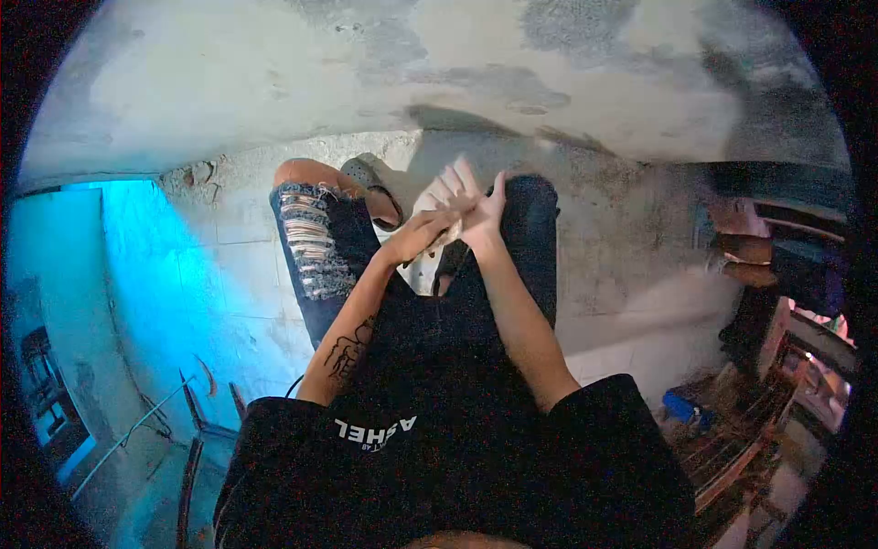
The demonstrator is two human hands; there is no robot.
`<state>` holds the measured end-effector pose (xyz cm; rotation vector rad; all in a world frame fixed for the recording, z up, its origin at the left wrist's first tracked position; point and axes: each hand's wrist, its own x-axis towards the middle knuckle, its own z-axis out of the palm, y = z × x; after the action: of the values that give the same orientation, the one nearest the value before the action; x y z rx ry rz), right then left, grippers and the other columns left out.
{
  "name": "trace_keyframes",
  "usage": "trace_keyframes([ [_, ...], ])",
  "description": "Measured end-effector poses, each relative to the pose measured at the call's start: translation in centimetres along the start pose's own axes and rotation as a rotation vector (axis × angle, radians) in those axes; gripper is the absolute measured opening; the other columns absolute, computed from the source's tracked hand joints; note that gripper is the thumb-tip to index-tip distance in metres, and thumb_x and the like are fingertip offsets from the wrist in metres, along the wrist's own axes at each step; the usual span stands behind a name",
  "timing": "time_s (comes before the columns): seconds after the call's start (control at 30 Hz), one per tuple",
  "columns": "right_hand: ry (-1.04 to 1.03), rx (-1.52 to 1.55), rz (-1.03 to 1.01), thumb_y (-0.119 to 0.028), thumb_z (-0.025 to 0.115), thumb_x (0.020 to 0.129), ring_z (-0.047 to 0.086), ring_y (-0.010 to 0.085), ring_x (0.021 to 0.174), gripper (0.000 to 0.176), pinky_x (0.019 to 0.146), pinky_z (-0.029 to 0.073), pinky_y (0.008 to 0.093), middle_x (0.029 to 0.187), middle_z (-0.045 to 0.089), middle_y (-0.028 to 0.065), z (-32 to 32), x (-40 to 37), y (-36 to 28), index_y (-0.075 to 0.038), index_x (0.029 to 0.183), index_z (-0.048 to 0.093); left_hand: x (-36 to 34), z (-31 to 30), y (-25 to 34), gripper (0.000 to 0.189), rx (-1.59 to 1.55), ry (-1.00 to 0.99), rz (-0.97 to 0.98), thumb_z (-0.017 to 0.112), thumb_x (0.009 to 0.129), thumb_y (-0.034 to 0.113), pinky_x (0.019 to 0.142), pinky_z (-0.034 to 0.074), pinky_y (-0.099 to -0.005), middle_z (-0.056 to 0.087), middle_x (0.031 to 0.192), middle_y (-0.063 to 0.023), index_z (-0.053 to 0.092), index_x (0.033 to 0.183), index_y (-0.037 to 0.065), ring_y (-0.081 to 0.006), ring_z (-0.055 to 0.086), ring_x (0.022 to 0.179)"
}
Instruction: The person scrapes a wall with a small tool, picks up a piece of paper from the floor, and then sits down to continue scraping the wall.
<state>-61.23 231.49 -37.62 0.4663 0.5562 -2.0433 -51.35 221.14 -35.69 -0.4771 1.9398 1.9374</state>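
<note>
My right hand (473, 206) is held palm up between my knees, its fingers spread and slightly blurred. Across its palm and heel lies my left hand (422, 234), fingers curled and pressed together. A small pale, crumpled-looking piece (446, 237) shows under the left fingers, against the right palm near the wrist. Its kind cannot be made out, and most of it is covered by the left hand.
Ripped dark jeans (315, 242) cover my bent legs, and a grey clog (373, 188) is on one foot. A pale wall (320, 82) rises ahead. Metal bars (187, 476) stand at left; a wooden rack (745, 448) with a blue object (686, 407) is at right.
</note>
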Motion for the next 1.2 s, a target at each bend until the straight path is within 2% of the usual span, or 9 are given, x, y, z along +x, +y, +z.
trace_keyframes([
  [0.07,-0.070,0.080,0.079,-0.055,0.043,0.083,0.034,0.0301,0.124,0.068,0.096,0.033,0.0473,0.137,0.033,0.0111,-0.1,0.6,0.0,-0.010,0.133,0.034,0.1,0.5,-0.4,0.043,0.028,0.115,0.230,0.041,0.090,0.036,0.079,0.043,-0.0289,0.061,0.103,-0.0150,0.054,0.117,0.004,-0.0182,0.056,0.085],
  [0.23,0.116,-0.073,0.078,-0.029,0.044,0.089,0.049,0.0273,0.111,0.043,0.092,0.041,0.0403,0.123,0.049,0.0134,-0.5,0.9,0.7,-0.002,0.122,0.043,-0.5,0.3,0.6,0.043,0.136,-0.046,-0.048,0.035,0.091,0.029,0.098,0.031,-0.0314,0.049,0.125,-0.0156,0.048,0.123,0.003,-0.0231,0.045,0.115],
  [0.3,0.188,-0.183,0.032,-0.029,0.043,0.089,0.049,0.0275,0.111,0.040,0.092,0.042,0.0407,0.122,0.050,0.0138,-1.3,1.0,0.7,-0.002,0.119,0.045,0.9,0.1,-3.1,0.042,0.264,-0.068,0.227,0.033,0.092,0.028,0.099,0.031,-0.0312,0.049,0.125,-0.0147,0.049,0.122,0.003,-0.0239,0.045,0.116],
  [0.47,0.041,-0.079,0.022,-0.060,0.043,0.079,0.042,0.0312,0.117,0.073,0.095,0.037,0.0461,0.134,0.036,0.0137,-0.5,0.5,0.0,-0.008,0.130,0.039,-0.2,0.5,0.2,0.038,0.173,0.057,0.200,0.036,0.091,0.023,0.097,0.033,-0.0304,0.052,0.121,-0.0146,0.049,0.122,0.004,-0.0232,0.048,0.112],
  [0.7,0.103,-0.018,0.025,-0.061,0.045,0.077,0.041,0.0304,0.117,0.072,0.095,0.035,0.0495,0.131,0.039,0.0115,-1.3,0.8,-0.1,-0.013,0.130,0.039,-0.1,-0.2,0.1,0.039,0.313,-0.106,0.360,0.038,0.091,0.024,0.093,0.037,-0.0306,0.051,0.123,-0.0131,0.047,0.124,0.005,-0.0208,0.051,0.107],
  [0.77,0.116,-0.001,0.005,-0.061,0.045,0.077,0.041,0.0313,0.118,0.072,0.095,0.035,0.0486,0.131,0.039,0.0110,-1.3,0.7,-0.2,-0.013,0.130,0.039,0.0,-0.1,0.4,0.040,0.264,-0.182,0.159,0.042,0.090,0.023,0.093,0.037,-0.0298,0.052,0.120,-0.0136,0.046,0.125,0.006,-0.0191,0.050,0.106],
  [0.87,0.020,0.062,-0.041,-0.060,0.046,0.077,0.025,0.0344,0.127,0.079,0.101,0.026,0.0534,0.141,0.024,0.0127,-1.0,0.6,-0.1,-0.013,0.138,0.023,-0.5,1.0,0.4,0.039,-0.032,0.109,0.156,0.047,0.087,0.022,0.084,0.041,-0.0284,0.057,0.112,-0.0110,0.049,0.124,0.009,-0.0165,0.053,0.094],
  [1.1,0.122,0.050,-0.068,-0.074,0.040,0.069,0.015,0.0294,0.132,0.093,0.100,0.025,0.0508,0.145,0.012,0.0075,-1.1,0.2,-0.4,-0.015,0.138,0.023,-0.8,0.5,1.6,0.045,0.033,-0.098,0.154,0.048,0.087,0.021,0.070,0.043,-0.0247,0.061,0.095,-0.0040,0.042,0.131,0.013,-0.0091,0.048,0.075],
  [1.2,0.066,0.036,-0.025,-0.075,0.039,0.068,0.010,0.0301,0.134,0.096,0.102,0.020,0.0514,0.146,0.008,0.0069,-0.7,0.0,-0.4,-0.016,0.140,0.018,-0.9,1.0,1.3,0.049,-0.014,-0.038,0.219,0.047,0.088,0.026,0.080,0.041,-0.0251,0.057,0.109,-0.0064,0.034,0.135,0.015,-0.0114,0.049,0.090],
])
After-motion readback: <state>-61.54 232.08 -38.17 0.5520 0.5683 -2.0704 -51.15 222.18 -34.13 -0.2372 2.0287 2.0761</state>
